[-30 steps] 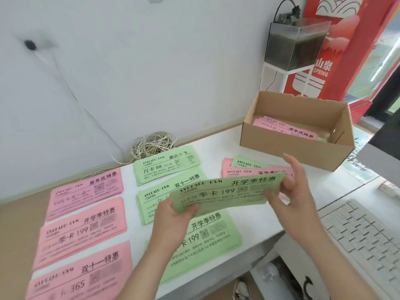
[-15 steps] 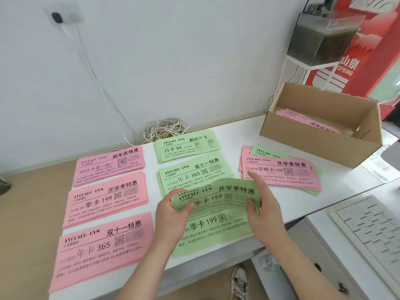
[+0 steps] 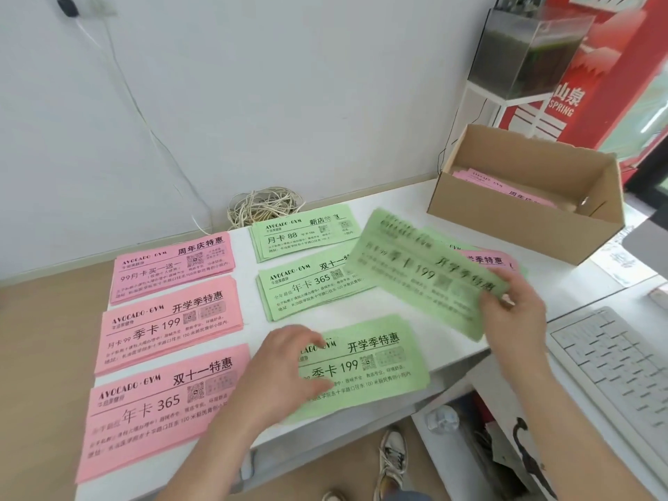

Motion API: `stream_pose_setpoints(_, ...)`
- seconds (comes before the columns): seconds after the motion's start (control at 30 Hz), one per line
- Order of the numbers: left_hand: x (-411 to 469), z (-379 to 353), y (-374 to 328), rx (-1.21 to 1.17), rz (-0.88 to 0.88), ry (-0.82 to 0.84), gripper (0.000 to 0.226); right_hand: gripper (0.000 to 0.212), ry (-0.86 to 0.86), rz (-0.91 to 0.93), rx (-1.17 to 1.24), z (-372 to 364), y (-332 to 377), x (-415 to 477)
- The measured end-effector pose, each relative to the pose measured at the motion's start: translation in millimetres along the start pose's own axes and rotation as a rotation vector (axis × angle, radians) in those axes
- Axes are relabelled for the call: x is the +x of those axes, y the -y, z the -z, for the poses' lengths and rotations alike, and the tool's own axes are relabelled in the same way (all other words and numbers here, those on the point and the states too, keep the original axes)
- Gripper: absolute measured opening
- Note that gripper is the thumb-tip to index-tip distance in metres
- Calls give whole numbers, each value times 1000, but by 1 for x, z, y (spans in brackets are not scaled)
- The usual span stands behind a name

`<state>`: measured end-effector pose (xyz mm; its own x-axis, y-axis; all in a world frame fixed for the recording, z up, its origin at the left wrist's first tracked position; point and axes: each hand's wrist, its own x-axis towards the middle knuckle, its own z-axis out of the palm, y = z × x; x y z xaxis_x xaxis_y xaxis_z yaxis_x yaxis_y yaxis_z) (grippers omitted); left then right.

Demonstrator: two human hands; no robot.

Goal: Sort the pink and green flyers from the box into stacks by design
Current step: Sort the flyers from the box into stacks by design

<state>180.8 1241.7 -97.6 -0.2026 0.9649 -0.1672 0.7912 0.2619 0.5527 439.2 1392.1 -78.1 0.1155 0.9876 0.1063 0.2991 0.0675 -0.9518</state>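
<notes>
Pinched between thumb and fingers, the right hand [image 3: 513, 312] has its grip closed on the near right corner of a green flyer [image 3: 423, 273], which hangs tilted and blurred above the desk [image 3: 448, 345], its far end over the green stacks. That forearm comes in from the lower right, wrist bent back toward the body.

Over on the other side, the left hand [image 3: 285, 363] holds nothing; its fingers are curled and spread loosely, resting on the left end of the nearest green stack [image 3: 365, 367], the one printed 199. Its forearm rises from the bottom edge of the view.

Beyond that stack lie two more green ones, the 365 stack [image 3: 307, 287] and the 88 stack [image 3: 300, 233]. Left of them sits a column of three pink stacks [image 3: 170, 320].

Under the lifted flyer a mixed pile of pink and green sheets [image 3: 488, 260] shows at the right. Behind it stands the cardboard box [image 3: 520, 226], with pink flyers lying inside. A white keyboard [image 3: 614, 363] sits at the far right, and a coil of cord [image 3: 264, 204] rests against the wall.
</notes>
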Motion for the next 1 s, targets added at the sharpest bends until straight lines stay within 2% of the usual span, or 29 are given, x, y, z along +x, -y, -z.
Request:
stream_pose_setpoints(0.07, -8, -14, 10, 296, -56, 155, 79, 50, -26, -138, 121, 14, 0, 11)
stream_pose_setpoints(0.1, -11, -20, 13, 343, -60, 168, 85, 50, 19, -200, 178, 20, -1, 13)
stream_pose_setpoints(0.17, -11, -28, 15, 332, -74, 112, 82, 46, 161, -296, 216, 25, -4, 14)
stream_pose_setpoints(0.23, -5, -31, 13, 320, -90, 50, 70, 44, 293, -341, 144, 24, -7, 12)
stream_pose_setpoints(0.37, 4, -34, 4, 174, -58, -20, 74, 44, 427, -287, -10, 6, -1, 4)
stream_pose_setpoints(0.43, -1, -26, 2, -23, 20, -129, 69, 45, 455, -223, -78, -6, 4, 1)
stream_pose_setpoints(0.5, -11, -11, 4, -140, 93, -343, 58, 46, 486, -136, -159, -19, 6, -2)
stream_pose_setpoints(0.57, -17, 5, 3, -194, 70, -496, 51, 47, 548, -55, -263, -30, 5, -5)
stream_pose_setpoints(0.6, -18, 10, 0, -175, 17, -463, 45, 47, 583, -26, -308, -37, 5, -7)
stream_pose_setpoints(0.63, -17, 11, -5, -106, -37, -362, 43, 48, 618, -2, -349, -44, 4, -10)
stream_pose_setpoints(0.7, -9, -1, -11, 133, -74, -84, 65, 51, 668, 82, -474, -56, 2, -17)
stream_pose_setpoints(0.77, -1, -20, -12, 338, -91, 79, 87, 55, 657, 213, -660, -63, -5, -23)
stream_pose_setpoints(0.83, 5, -31, -11, 398, -70, 121, 91, 65, 632, 247, -778, -60, -9, -27)
stream_pose_setpoints(0.87, 6, -32, -11, 404, -64, 115, 89, 76, 648, 214, -803, -56, -9, -27)
stream_pose_setpoints(0.93, 7, -31, -9, 432, -75, 95, 85, 101, 743, 151, -842, -47, -12, -27)
stream_pose_setpoints(1.0, 6, -32, -6, 433, -76, 100, 84, 114, 845, 186, -930, -42, -16, -29)
